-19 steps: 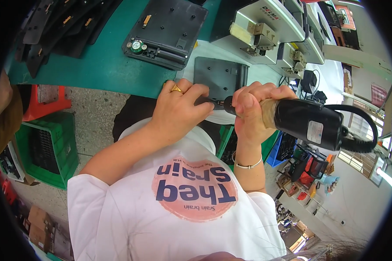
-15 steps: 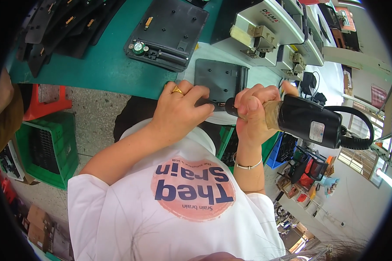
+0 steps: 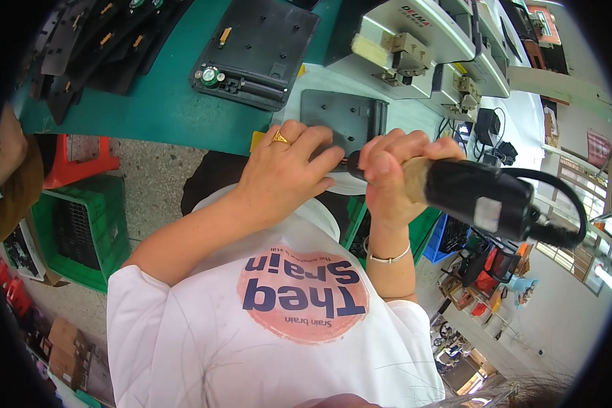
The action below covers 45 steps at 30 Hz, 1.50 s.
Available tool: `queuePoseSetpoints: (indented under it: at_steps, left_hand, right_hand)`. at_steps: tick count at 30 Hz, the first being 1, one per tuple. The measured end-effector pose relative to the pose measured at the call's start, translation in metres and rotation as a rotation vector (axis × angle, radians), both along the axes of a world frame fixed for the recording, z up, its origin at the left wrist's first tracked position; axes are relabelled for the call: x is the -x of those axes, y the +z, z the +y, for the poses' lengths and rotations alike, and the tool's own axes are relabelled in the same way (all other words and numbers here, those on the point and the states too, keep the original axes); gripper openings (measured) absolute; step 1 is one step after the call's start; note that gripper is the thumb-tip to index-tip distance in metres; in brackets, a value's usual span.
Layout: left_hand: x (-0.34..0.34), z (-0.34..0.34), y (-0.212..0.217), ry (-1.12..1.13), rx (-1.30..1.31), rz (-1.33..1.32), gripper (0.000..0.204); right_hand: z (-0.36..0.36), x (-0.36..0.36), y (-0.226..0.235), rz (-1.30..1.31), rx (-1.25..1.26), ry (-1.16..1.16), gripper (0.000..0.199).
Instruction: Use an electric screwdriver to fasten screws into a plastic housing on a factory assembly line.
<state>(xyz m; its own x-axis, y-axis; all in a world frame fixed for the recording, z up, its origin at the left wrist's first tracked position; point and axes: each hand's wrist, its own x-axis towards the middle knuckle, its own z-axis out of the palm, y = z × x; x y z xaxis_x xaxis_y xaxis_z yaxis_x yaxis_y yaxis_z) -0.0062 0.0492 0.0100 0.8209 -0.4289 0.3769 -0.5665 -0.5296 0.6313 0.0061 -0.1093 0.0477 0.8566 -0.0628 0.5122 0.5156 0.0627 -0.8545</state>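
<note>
Curling around a black tool (image 3: 472, 192) — right hand (image 3: 393, 175), left hand (image 3: 282, 166) bent nearby

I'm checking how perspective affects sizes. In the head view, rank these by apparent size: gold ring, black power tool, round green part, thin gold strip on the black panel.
1. Black power tool
2. Round green part
Unranked, both smaller: gold ring and gold strip look about alike.

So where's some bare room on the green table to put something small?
The green table has a bare patch between the black panels on the left and the black tray, widening toward the near edge. It's crowded farther right: a second tray, grey machines, and the right hand gripping a black tool.
</note>
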Motion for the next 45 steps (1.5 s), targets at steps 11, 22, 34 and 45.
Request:
queuePoseSetpoints:
  at_steps: [11,22,34,45]
  left_hand:
    - [-0.020,-0.023,0.015,-0.089,-0.243,0.036,0.080]
    - [-0.022,0.075,0.078,-0.012,0.692,0.672,0.066]
    - [-0.085,0.095,0.065,0.336,0.785,0.759,0.026]
    - [-0.097,0.082,0.022,0.510,0.118,0.432,0.046]
  right_hand:
    - [-0.045,0.023,0.035,0.009,-0.474,-0.155,0.053]
    - [-0.100,0.026,0.050,-0.125,-0.540,-0.275,0.046]
    - [-0.088,0.017,0.033,-0.057,-0.557,-0.218,0.049]
    - [-0.091,0.013,0.028,-0.017,-0.540,-0.293,0.051]
